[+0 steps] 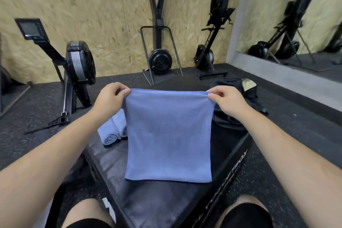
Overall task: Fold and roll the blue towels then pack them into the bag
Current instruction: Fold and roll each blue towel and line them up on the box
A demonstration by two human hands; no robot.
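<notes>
Landmark: black padded tabletop (159,203), a box-like platform with white lettering on its right side, standing on dark speckled rubber floor (31,109).

Blue towel (167,135): held up flat above the tabletop, top edge stretched level, lower edge hanging just over the padded surface near its middle.

Left hand (111,98): at the towel's upper left corner, grip pressed together, thumb and fingers pinching the hem.

Right hand (224,99): at the towel's upper right corner, grip likewise closed, pinching the hem.

Forearms: bare, reaching in from both lower corners toward the towel, above the tabletop.

Rolled blue towels (113,131): lying on the tabletop's far left part, partly hidden behind the held towel's left edge; one roll's spiral end facing the camera; exact count hard to tell.

Black bag (238,98): at the tabletop's far right end, behind the right hand, a pale gold patch showing at its top; open or zipped, cannot tell.

Rowing machine (74,68): on the floor left of the tabletop, monitor raised on an arm.

Upright exercise machines (160,57): beyond the tabletop, against the chipboard wall (103,15).

Mirror (296,15): on the wall to the far right of the tabletop, reflecting black equipment.

Knees: at the tabletop's near edge, black shorts on both.
</notes>
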